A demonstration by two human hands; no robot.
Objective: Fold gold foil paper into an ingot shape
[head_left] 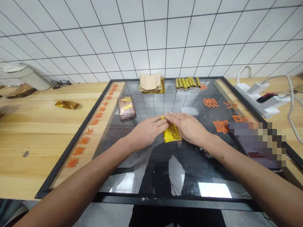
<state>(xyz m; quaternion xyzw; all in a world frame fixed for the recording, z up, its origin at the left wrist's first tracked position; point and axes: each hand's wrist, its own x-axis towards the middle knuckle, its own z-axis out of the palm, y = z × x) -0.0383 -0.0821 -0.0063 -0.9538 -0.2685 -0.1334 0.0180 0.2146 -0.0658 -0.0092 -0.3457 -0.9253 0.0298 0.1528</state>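
Your left forearm (78, 179) and right forearm (246, 170) reach in over the black frame (73, 138) of a glass-topped panel. Both hands lean inward, fingers straight and close together, with the fingertips meeting over the upper end of a folded gold foil strip (171, 133). Your left hand (147, 132) and right hand (187, 127) cover that end; whether they pinch it or only press it, you cannot tell from this view. The strip lies on the glass, its lower part showing between your wrists. It looks light, thin and soft, likely to crease easily and slide on glass, so flat finger pressure along its long edges seems the safest hold.

Beyond your hands, tan paper sheets (150, 82) sit on a pile of gold foil, beside a row of rolled gold foil tubes (187, 83). A pixelated packet (126, 108) lies to the left on the glass. Crumpled gold foil (66, 105) rests on the wooden surface (30, 142), and a white power strip (258, 97) sits at the right.
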